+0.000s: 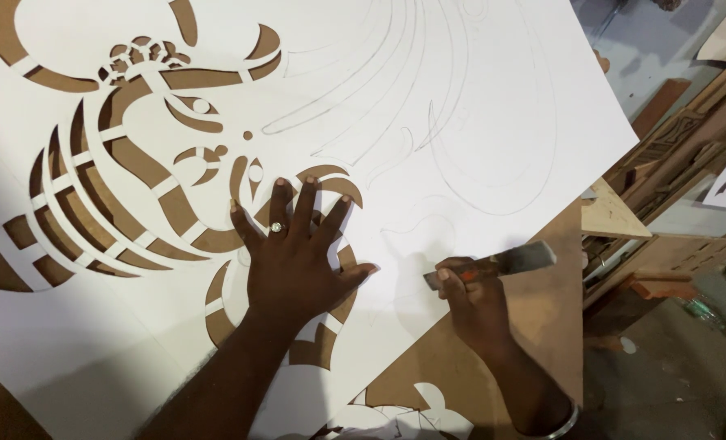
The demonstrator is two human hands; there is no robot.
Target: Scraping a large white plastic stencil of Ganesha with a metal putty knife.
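- head view: a large white paper sheet (477, 106) lies over a brown board (534, 326) and fills most of the picture.
- the left and middle of the sheet are cut through in curved, banded shapes, so the brown board shows in the openings; the right part carries only faint pencil curves, uncut.
- the left hand (293, 261) lies flat on the sheet with its fingers spread wide, palm down, pressing on the cut pattern near the middle; it grips nothing.
- a ring (276, 228) sits on one finger of that hand.
- the right hand (469, 297) is closed around a utility knife (497, 265), which has a grey body with a bit of orange by the fingers.
- the knife lies slanted, its narrow end pointing left and touching the sheet close to the sheet's lower edge, just right of the left thumb.
- whether a blade is out cannot be told; that end is blurred.
- a bangle (565, 424) circles the right wrist at the bottom edge of the picture.
- below the hands, another cut white piece (412, 415) lies on the board.
- to the right, past the board's edge, wooden pieces and carved panels (672, 155) are stacked, and a grey floor (680, 367) shows lower down.
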